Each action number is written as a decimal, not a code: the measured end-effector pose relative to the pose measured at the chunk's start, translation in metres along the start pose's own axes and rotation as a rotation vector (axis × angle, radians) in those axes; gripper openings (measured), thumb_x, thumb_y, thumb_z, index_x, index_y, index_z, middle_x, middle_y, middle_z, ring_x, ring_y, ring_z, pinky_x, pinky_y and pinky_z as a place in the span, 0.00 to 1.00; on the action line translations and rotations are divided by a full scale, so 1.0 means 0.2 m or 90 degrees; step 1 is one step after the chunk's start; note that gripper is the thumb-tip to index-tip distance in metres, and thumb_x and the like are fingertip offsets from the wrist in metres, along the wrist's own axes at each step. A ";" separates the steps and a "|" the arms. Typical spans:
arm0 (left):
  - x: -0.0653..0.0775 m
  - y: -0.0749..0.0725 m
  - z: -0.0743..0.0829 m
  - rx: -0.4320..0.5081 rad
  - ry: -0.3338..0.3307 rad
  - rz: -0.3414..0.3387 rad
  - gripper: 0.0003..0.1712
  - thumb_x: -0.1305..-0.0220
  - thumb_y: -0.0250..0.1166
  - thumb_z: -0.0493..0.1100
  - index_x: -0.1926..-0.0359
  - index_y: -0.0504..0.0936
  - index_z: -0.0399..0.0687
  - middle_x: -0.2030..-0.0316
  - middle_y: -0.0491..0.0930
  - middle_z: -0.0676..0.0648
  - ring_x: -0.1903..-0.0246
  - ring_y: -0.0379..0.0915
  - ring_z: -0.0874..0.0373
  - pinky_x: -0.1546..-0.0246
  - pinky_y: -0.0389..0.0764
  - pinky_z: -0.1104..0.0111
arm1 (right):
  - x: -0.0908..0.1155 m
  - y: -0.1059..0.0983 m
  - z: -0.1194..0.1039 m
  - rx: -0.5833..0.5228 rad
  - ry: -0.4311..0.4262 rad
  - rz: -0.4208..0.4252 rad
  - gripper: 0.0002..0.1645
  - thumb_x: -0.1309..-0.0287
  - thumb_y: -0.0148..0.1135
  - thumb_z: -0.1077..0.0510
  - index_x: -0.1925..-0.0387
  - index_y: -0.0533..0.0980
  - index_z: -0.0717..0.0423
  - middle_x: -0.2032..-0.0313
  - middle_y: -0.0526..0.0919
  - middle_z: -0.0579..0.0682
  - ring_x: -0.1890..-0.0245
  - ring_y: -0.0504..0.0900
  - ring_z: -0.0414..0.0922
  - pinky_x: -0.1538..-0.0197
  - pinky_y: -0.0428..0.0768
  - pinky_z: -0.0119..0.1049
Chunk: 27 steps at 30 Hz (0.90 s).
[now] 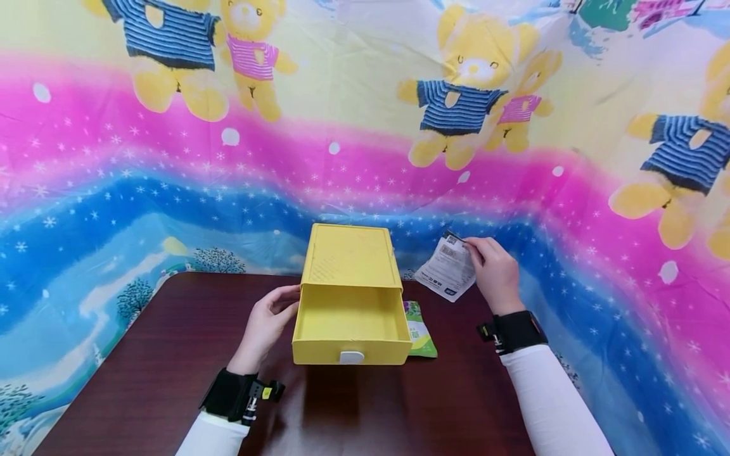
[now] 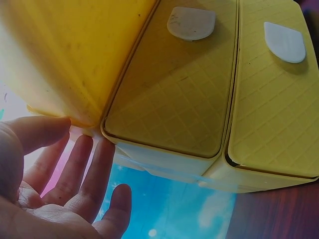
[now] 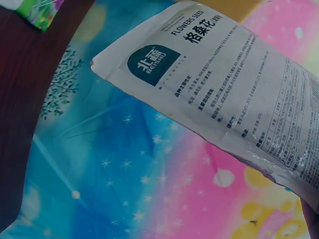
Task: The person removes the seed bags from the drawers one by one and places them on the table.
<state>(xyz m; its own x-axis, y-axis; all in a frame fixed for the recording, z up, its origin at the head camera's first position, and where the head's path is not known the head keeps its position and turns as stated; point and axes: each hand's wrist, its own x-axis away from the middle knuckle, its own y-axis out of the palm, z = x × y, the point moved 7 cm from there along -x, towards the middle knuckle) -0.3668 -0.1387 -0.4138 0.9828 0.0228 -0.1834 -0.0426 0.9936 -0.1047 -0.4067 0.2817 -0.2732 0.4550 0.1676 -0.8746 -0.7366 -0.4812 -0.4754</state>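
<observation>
Your right hand (image 1: 496,272) pinches one flower-seed packet (image 1: 447,269), right of one yellow three-drawer cabinet (image 1: 350,253), one drawer (image 1: 319,353) pulled out; your unclenched left hand (image 1: 268,323) touches its side. One green packet (image 1: 423,339) lies beside it.

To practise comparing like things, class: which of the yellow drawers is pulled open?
The top drawer, whose front juts out so its inside shows from above. The middle drawer and bottom drawer beneath it sit closed, the left wrist view shows.

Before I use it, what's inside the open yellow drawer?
In the open drawer, only its yellow floor shows; the rear, covered by the cabinet top, can't be seen.
</observation>
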 end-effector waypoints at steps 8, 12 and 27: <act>0.00 0.00 0.00 -0.003 0.008 -0.001 0.23 0.28 0.64 0.38 0.34 0.77 0.41 0.39 0.78 0.37 0.40 0.76 0.44 0.50 0.77 0.77 | 0.06 0.04 0.06 0.011 0.026 -0.020 0.10 0.32 0.65 0.59 0.54 0.85 0.58 0.62 0.86 0.57 0.65 0.84 0.54 0.65 0.79 0.50; 0.00 0.00 0.00 -0.012 0.009 0.002 0.23 0.28 0.64 0.39 0.34 0.77 0.42 0.39 0.78 0.38 0.40 0.76 0.45 0.49 0.77 0.75 | 0.08 0.07 0.08 0.016 0.036 -0.035 0.10 0.31 0.65 0.58 0.53 0.85 0.57 0.62 0.86 0.57 0.65 0.84 0.54 0.64 0.80 0.49; 0.01 0.00 0.00 -0.015 0.009 -0.002 0.23 0.27 0.64 0.39 0.33 0.76 0.43 0.39 0.78 0.38 0.40 0.76 0.46 0.44 0.79 0.69 | 0.19 0.16 0.13 0.037 0.047 -0.070 0.08 0.33 0.67 0.59 0.54 0.85 0.56 0.62 0.87 0.55 0.62 0.86 0.55 0.62 0.82 0.53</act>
<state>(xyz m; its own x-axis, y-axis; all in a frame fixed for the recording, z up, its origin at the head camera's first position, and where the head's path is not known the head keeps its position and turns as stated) -0.3647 -0.1388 -0.4142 0.9803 0.0187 -0.1964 -0.0447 0.9907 -0.1288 -0.4268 0.2952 -0.3240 0.5684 0.1518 -0.8087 -0.7069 -0.4128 -0.5743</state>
